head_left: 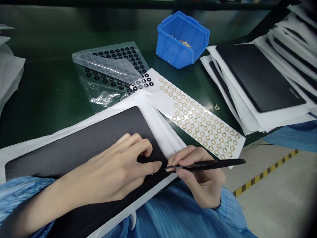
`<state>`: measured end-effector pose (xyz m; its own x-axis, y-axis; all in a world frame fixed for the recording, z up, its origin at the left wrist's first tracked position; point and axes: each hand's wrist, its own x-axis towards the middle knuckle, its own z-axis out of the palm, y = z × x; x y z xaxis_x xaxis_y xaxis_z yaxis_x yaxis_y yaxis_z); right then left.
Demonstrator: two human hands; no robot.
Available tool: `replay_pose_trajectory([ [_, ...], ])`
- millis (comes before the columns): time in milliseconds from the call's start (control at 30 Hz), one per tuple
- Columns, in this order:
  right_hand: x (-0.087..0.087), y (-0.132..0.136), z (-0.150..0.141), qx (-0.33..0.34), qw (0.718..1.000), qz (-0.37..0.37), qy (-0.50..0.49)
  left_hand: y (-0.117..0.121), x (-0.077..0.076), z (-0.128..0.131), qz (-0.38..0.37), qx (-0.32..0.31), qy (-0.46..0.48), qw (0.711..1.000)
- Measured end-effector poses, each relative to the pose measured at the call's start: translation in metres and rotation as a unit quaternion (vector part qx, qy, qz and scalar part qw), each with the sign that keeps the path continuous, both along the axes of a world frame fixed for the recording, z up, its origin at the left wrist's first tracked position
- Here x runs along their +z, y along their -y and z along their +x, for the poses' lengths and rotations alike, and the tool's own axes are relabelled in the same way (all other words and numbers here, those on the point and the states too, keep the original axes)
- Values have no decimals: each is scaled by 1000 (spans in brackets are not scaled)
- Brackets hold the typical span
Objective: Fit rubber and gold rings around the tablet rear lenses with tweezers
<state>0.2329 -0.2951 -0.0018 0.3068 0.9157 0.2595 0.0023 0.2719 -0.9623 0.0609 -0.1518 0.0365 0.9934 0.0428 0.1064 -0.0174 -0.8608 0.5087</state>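
Note:
A black flat panel [99,132], like a laptop lid, lies on white sheets in front of me. Over its right part rests my left hand [123,165], fingers curled and thumb tip at the right-hand edge; whatever its fingers may pinch is hidden. Black tweezers [213,164] are held in my right hand [198,172], between thumb and fingers. Their tips meet the panel's edge beside my left thumb. Just beyond the right hand is a white sheet [158,96] of small beige ring stickers [200,115].
Clear film with black rings [128,54] lies behind the panel. A blue bin [173,49] with small parts stands at the back. Panels interleaved with white sheets are stacked at right, a black panel [262,76] on top. One loose ring [217,107] lies on the green table [49,89].

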Motion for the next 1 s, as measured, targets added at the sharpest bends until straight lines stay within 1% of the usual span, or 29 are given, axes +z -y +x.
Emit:
replay_pose_trajectory([
  [200, -1, -3, 2, 2, 1000, 21, -6, 1, 0, 1, -2, 1, 4, 1000],
  [467, -3, -2, 2, 15, 999, 25, -12, 1, -2, 1, -2, 3, 0, 1000],
  [1000, -2, -4, -1, -10, 1000, 29, 1, 2, -2, 2, 4, 1, 7, 1000],
])
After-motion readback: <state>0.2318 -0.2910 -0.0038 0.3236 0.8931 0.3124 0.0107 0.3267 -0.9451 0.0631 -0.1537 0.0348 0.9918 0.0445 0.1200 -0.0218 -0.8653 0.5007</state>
